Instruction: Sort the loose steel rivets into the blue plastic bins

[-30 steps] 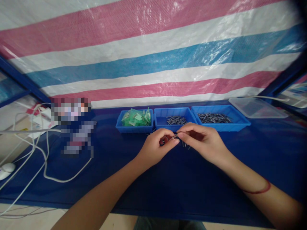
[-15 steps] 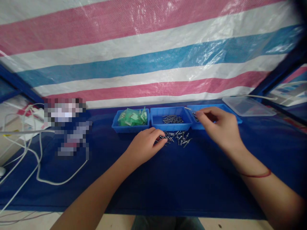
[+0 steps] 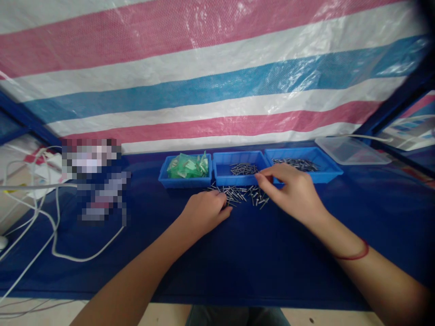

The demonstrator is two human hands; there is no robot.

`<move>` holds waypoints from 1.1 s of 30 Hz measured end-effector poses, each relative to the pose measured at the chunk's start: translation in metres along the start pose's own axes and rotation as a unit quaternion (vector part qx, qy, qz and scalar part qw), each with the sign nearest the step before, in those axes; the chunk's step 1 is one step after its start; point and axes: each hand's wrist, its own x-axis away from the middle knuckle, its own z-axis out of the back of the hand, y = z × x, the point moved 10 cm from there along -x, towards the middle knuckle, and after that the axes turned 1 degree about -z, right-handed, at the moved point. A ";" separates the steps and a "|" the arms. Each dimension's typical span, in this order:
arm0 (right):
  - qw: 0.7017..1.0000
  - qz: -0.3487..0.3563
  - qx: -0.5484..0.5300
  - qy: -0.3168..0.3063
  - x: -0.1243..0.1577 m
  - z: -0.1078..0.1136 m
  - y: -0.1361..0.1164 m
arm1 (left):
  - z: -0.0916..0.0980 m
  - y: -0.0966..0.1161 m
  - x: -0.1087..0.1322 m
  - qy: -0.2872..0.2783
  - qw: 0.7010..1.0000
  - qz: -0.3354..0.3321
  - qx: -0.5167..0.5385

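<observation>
My left hand [image 3: 206,209] rests on the table at the near left side of a loose pile of pop rivets [image 3: 234,194]. Its fingers curl down onto the rivets, with the thumb stretched out apart from them; the fingertips are partly hidden. Over the pile's right end reaches my right hand [image 3: 294,190], thumb and forefinger tips close to each other and no rivet visible between them. Behind the pile stands the middle blue bin [image 3: 226,168], holding a small heap of rivets. More rivets fill part of the right blue bin [image 3: 328,171], beyond my right hand.
On the left stands a blue bin [image 3: 185,183] with green plastic packets [image 3: 188,166]. A clear plastic lid [image 3: 353,151] lies at the back right. White cables [image 3: 56,226] loop over the left of the blue table [image 3: 258,262]. A striped sheet [image 3: 204,90] hangs behind.
My right hand has moved left and toward me, from over the right bin to the pile. The rivet near its fingertips is gone from view. My left thumb has parted from the fingers.
</observation>
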 end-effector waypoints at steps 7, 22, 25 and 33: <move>0.990 0.060 -0.036 -0.121 0.012 -0.039 -0.028 | 0.000 0.001 -0.003 0.012 1.000 -0.006 -0.013; 0.986 0.043 -0.057 -0.150 0.015 -0.048 -0.027 | -0.001 0.003 -0.003 0.031 0.999 -0.013 0.030; 0.984 -0.013 -0.122 -0.129 0.016 -0.048 -0.018 | 0.005 0.003 -0.002 0.072 0.991 -0.017 0.115; 0.939 -0.165 -0.297 -0.058 0.021 -0.051 0.011 | 0.010 0.005 0.001 0.163 0.952 0.003 0.260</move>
